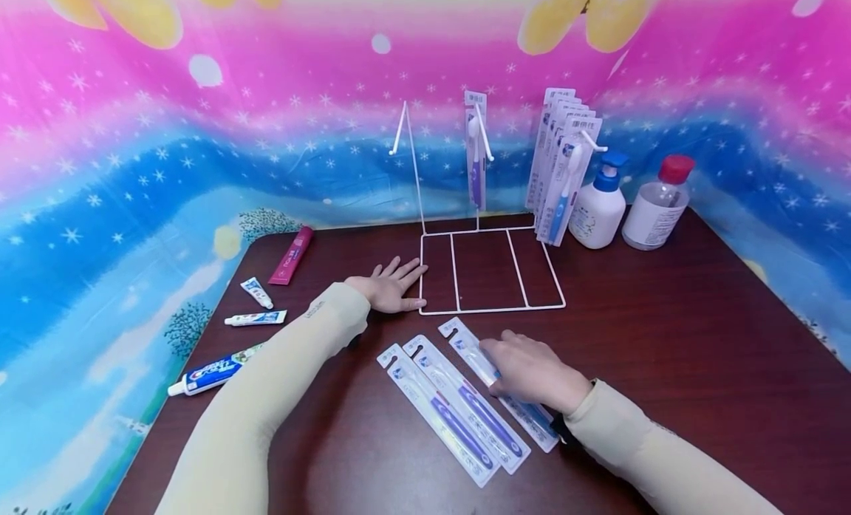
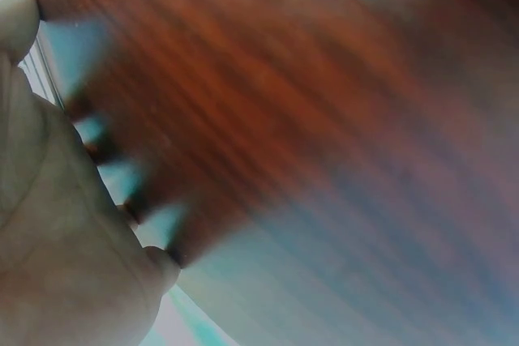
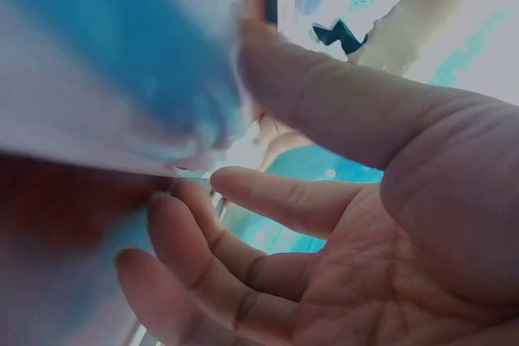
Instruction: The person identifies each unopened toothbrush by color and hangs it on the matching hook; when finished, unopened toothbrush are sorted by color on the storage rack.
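Observation:
My right hand (image 1: 535, 367) reaches over a packaged toothbrush (image 1: 465, 341) with a blue handle, lying slanted on the table. Its thumb and curled fingers pinch the edges of the pack (image 3: 122, 54), seen blurred in the right wrist view; the hand covers its middle. Two more packaged toothbrushes, both purple-handled, lie to its left: an outer one (image 1: 459, 434) and an inner one (image 1: 488, 419). My left hand (image 1: 388, 284) rests with fingers spread beside the white wire rack (image 1: 492, 309), fingertips touching its left base wire. In the left wrist view the palm (image 2: 65, 224) faces the tabletop.
One purple toothbrush pack (image 1: 475, 153) hangs on the rack's middle hook, several packs (image 1: 565, 179) on the right hook. A pump bottle (image 1: 598, 212) and red-capped bottle (image 1: 654, 208) stand right. Toothpaste tubes, including a red one (image 1: 291, 256) and a blue one (image 1: 216, 372), lie left.

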Demonstrator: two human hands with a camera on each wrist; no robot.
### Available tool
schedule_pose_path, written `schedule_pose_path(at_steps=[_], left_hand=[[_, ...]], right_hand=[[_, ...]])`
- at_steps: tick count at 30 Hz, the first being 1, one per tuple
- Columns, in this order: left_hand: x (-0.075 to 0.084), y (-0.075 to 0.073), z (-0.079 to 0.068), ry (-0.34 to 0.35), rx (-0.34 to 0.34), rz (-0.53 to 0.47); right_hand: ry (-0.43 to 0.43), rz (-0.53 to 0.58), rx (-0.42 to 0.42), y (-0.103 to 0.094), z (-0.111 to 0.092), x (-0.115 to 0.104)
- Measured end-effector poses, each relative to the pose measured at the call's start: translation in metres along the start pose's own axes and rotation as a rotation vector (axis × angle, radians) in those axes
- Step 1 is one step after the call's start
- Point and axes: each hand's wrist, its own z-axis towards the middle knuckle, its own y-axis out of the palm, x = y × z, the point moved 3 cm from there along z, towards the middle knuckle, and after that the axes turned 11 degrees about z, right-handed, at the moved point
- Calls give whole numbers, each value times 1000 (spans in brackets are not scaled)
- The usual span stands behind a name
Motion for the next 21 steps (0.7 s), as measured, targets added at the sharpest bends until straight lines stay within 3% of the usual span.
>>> schedule_pose_path(at_steps=[7, 15, 18, 21], left_hand=[[-1, 0, 2, -5, -5, 15], [1, -4, -1, -9, 7, 26], [1, -3, -1, -8, 6, 30], [2, -3, -2, -8, -4, 28]], right_hand=[[35, 57, -6, -3, -1, 8], [-72, -71, 48, -14, 0, 18], [-64, -59, 64, -17, 0, 28], [-83, 5, 136, -24, -2, 39]])
